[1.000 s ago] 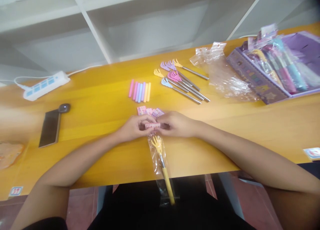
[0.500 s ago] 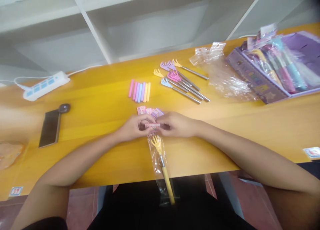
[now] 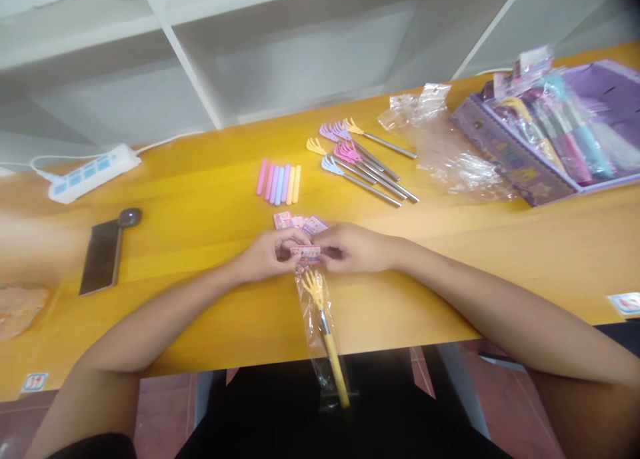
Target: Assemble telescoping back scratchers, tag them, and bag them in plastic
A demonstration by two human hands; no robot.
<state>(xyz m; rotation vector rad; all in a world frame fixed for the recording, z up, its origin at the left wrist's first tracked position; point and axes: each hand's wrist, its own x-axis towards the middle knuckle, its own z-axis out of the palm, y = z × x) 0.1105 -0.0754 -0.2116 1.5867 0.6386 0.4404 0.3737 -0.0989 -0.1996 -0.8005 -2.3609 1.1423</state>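
My left hand (image 3: 273,254) and my right hand (image 3: 353,249) pinch a small pink printed header card (image 3: 306,254) from its two sides. Below the card a clear plastic bag (image 3: 311,326) hangs past the table's front edge. Inside the bag lies a yellow back scratcher (image 3: 334,359), its claw end toward my hands and its handle toward my body. Whether the card is folded over the bag's top cannot be made out. More printed cards (image 3: 283,220) lie on the table just beyond my fingers.
Several pastel handle tubes (image 3: 277,182) lie in a row. Right of them are metal-stemmed scratcher heads (image 3: 370,172), then empty clear bags (image 3: 455,152) and a purple box (image 3: 525,159) of packed scratchers. A power strip (image 3: 95,172) and a dark phone-like slab (image 3: 101,256) are at left.
The header card between my fingers has tipped so that more of its printed face shows. My hands, the bag and the back scratcher have hardly moved.
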